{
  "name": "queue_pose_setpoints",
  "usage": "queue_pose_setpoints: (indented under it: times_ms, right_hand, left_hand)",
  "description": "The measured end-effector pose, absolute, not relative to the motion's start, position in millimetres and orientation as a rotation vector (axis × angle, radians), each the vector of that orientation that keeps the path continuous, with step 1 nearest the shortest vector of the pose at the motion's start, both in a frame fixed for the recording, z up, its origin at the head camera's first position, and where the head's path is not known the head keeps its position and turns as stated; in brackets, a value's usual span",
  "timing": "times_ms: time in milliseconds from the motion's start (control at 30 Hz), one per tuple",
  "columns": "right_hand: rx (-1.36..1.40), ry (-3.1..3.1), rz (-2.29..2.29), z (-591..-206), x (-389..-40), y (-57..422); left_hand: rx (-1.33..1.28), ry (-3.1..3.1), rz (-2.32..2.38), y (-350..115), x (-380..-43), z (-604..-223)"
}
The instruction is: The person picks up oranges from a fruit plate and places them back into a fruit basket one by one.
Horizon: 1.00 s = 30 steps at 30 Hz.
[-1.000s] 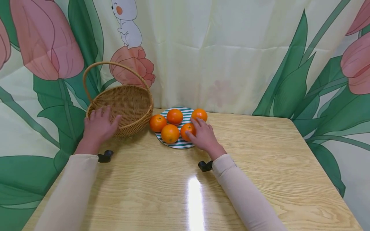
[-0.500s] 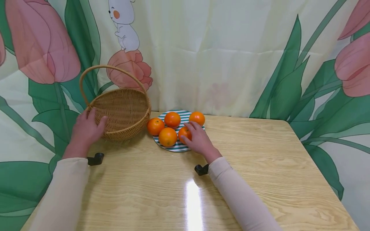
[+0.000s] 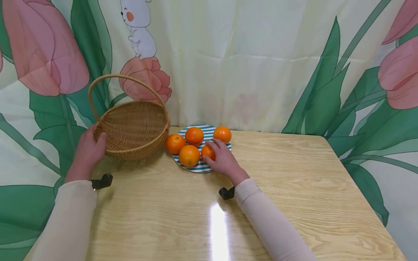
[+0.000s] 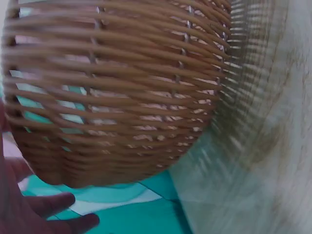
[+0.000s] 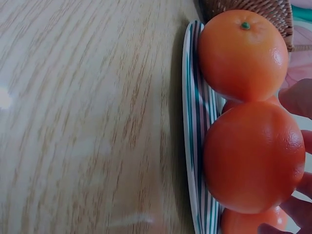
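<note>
On the left of the table stands a wicker basket (image 3: 135,125) with a tall arched handle, tipped so its hollow faces me. My left hand (image 3: 87,152) is at its left rim, thumb near the edge; the left wrist view shows the fingers (image 4: 51,204) extended beside the woven underside. Several oranges (image 3: 189,156) sit on a round plate (image 3: 204,169) with green and white stripes. My right hand (image 3: 225,161) grips the front right orange (image 5: 253,158), thumb on one side and fingers bent over the other. That orange still rests at the plate.
The wooden table (image 3: 163,217) runs up to a curtain (image 3: 261,79) printed with tulips and a white animal. Another orange (image 3: 222,134) sits at the plate's back right rim, near the right fingers. Black camera mounts (image 3: 102,182) stick out at both wrists.
My left hand has moved left and down, from in front of the basket's opening to its left rim. The right hand has settled closer over the front right orange, its fingers more bent.
</note>
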State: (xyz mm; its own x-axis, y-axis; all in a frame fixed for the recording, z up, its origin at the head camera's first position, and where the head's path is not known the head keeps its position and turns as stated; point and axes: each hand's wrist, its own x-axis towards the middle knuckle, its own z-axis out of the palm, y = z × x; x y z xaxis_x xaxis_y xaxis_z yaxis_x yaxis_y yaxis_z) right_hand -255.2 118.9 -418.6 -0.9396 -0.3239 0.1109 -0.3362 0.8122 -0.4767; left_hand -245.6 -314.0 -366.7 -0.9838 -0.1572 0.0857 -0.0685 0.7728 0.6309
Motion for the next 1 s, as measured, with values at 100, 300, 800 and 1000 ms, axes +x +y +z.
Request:
queue_pose_setpoints:
  times_ms: [100,300,800,1000]
  right_hand:
    - [0.544,-2.975,0.789,-420.2,-255.4,118.6]
    - [0.535,-2.985,0.794,-423.7,-256.6,118.7]
    - [0.535,-2.938,0.832,-429.4,-260.1,118.4]
    - [0.551,-2.922,0.832,-429.5,-261.4,118.2]
  left_hand:
    - [0.231,-2.781,-1.130,-318.7,-244.3,-372.2]
    - [0.308,-2.706,-1.386,-316.6,-244.2,-382.9]
    - [0.503,-2.327,-1.802,-286.6,-240.8,-391.5]
    - [0.525,-2.271,-1.826,-284.4,-239.8,-396.2]
